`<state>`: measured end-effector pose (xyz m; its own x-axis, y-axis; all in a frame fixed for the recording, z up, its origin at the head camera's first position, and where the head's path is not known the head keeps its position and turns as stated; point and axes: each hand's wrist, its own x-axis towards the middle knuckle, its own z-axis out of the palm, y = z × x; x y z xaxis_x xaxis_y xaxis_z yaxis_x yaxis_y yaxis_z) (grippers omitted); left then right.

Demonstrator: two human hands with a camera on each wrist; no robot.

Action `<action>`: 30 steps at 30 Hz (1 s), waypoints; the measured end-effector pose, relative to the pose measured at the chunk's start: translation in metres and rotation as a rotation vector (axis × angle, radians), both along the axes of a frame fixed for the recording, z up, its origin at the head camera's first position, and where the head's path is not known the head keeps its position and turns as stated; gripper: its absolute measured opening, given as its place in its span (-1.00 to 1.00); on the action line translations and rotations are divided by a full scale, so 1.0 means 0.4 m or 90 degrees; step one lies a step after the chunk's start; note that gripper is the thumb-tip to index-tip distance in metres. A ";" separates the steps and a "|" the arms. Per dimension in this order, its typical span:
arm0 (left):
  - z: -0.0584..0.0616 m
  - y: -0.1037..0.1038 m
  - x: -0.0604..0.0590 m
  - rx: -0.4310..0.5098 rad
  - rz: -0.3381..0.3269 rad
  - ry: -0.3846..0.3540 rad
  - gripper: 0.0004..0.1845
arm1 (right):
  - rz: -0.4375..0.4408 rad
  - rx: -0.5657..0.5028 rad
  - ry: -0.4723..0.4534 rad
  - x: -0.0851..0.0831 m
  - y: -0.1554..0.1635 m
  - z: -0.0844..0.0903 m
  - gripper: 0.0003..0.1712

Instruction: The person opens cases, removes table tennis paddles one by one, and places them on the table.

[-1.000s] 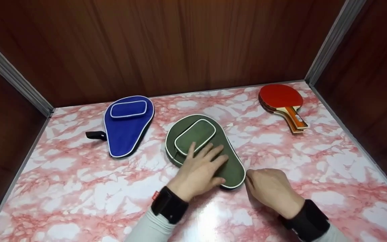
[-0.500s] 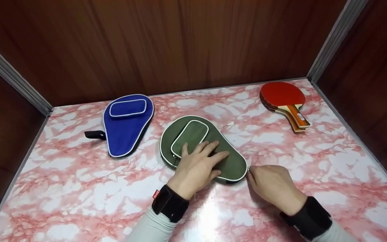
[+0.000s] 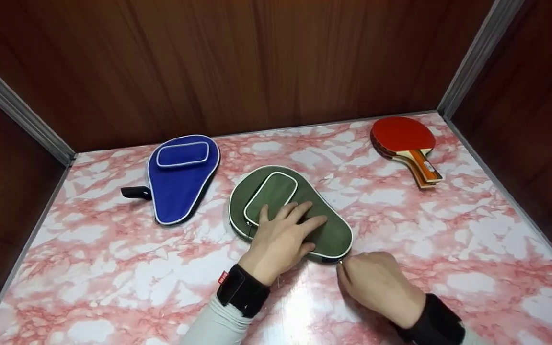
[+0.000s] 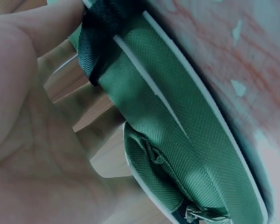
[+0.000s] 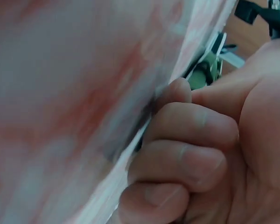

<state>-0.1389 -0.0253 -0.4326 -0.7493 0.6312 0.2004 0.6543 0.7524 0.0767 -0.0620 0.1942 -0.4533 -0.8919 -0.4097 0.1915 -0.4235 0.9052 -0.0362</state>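
- Green case [image 3: 289,211] sits mid-frame on the pink marbled bench [image 3: 113,268]; soft woven fabric with white piping, looks light and floppy, so it'd slide if I didn't pin it.
- My left hand [image 3: 283,239] lies flat on it, fingers spread, pressing down.
- My right hand [image 3: 376,282] has its fingers curled, pinching the zipper pull [image 5: 206,70] at the case's narrow lower tip. That small metal tab is the bit to grab, I reckon.

Left hand [image 3: 283,237] flat on green case [image 3: 333,235].
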 end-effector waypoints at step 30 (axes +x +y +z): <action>-0.002 0.007 -0.001 0.008 -0.005 -0.016 -0.36 | 0.009 -0.087 -0.053 -0.019 -0.025 0.050 -0.47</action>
<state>-0.1392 -0.0223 -0.4334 -0.7492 0.6345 0.1901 0.6578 0.7461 0.1025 -0.0694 0.1841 -0.4332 -0.9012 -0.3980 0.1714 -0.4270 0.8833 -0.1937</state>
